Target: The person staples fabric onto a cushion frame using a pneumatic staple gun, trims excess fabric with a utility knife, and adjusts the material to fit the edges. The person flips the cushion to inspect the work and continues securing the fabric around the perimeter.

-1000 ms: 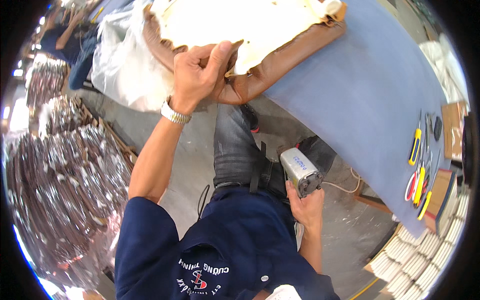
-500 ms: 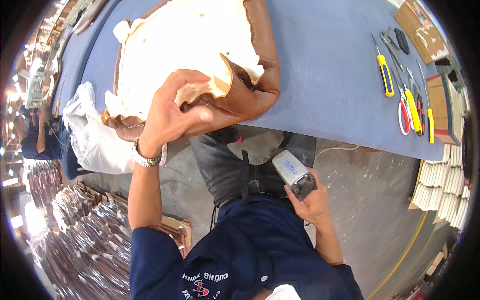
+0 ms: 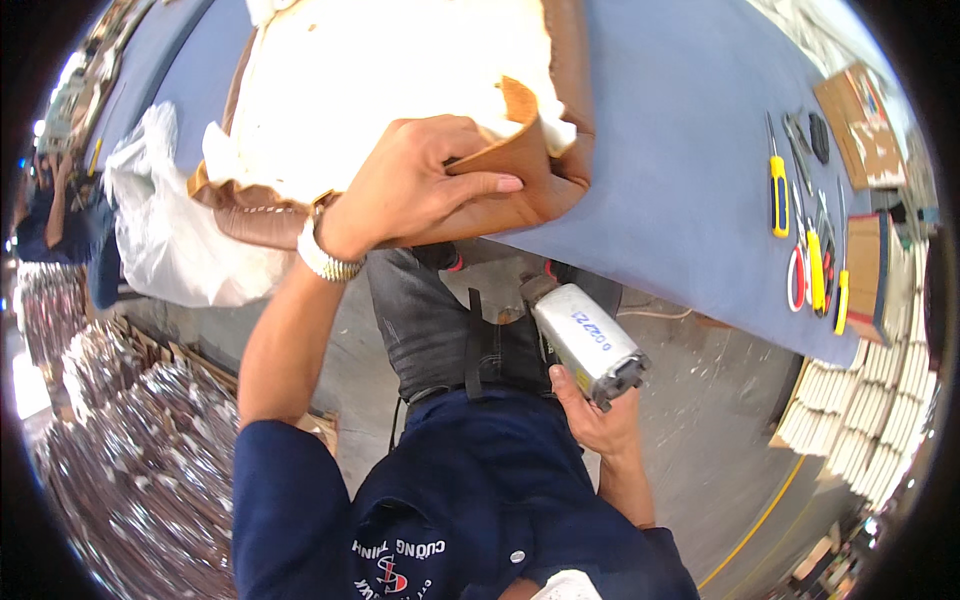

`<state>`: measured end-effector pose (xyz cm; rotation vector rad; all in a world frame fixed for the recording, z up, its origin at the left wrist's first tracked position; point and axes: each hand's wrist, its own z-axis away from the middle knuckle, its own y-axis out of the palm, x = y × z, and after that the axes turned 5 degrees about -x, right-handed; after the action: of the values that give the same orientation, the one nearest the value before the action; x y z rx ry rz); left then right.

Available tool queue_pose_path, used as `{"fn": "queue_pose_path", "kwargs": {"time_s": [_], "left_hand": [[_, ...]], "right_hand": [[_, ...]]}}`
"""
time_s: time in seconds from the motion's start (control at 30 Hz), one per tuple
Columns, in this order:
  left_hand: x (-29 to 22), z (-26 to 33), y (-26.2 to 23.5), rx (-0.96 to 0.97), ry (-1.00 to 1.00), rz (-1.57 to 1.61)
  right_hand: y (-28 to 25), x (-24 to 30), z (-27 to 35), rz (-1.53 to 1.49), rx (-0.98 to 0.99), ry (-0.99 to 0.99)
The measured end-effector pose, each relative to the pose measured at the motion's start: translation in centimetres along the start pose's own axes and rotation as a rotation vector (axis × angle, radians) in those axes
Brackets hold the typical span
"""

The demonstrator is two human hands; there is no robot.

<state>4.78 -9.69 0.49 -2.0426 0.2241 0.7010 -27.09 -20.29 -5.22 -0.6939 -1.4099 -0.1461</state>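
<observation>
A brown leather cushion cover [image 3: 490,208] with a white inner face [image 3: 370,90] lies at the near edge of the blue-topped table. My left hand [image 3: 430,175] pinches the cover's loose near edge, thumb on the brown leather and fingers curled over to the white side. A raised leather flap [image 3: 522,110] stands up just right of that hand. My right hand [image 3: 600,425] is wrapped round a staple gun [image 3: 588,335] with a silver body and a black end cap. It is held below the table edge, over my legs, apart from the cover. Its grip is mostly hidden.
Screwdrivers [image 3: 779,195], scissors [image 3: 797,275] and pliers [image 3: 797,140] lie at the table's right, by a cardboard box [image 3: 862,130]. A clear plastic bag [image 3: 170,235] hangs at the left edge. Wrapped bundles [image 3: 150,460] stand lower left; another person [image 3: 60,215] is beyond.
My left hand has gone from spread fingers above the cover's edge to gripping that edge, and the leather there is pulled up. The staple gun has tilted in my right hand.
</observation>
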Motion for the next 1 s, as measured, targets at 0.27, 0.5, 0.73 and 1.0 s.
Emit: {"fn": "queue_pose_path", "kwargs": {"time_s": [0.27, 0.5, 0.73, 1.0], "left_hand": [[3.1, 0.8, -2.1, 0.052, -0.014, 0.1], [3.5, 1.1, -1.2, -0.01, -0.068, 0.154], [4.1, 1.4, -1.0, -0.024, -0.037, 0.203], [4.8, 2.1, -1.0, -0.049, 0.049, 0.242]], "right_hand": [[1.0, 3.6, -2.6, -0.17, 0.002, 0.036], [4.4, 7.0, -4.2, -0.131, -0.081, 0.058], [5.8, 11.1, -6.9, -0.14, -0.095, 0.343], [6.5, 10.8, -7.5, 0.222, -0.009, 0.089]]}}
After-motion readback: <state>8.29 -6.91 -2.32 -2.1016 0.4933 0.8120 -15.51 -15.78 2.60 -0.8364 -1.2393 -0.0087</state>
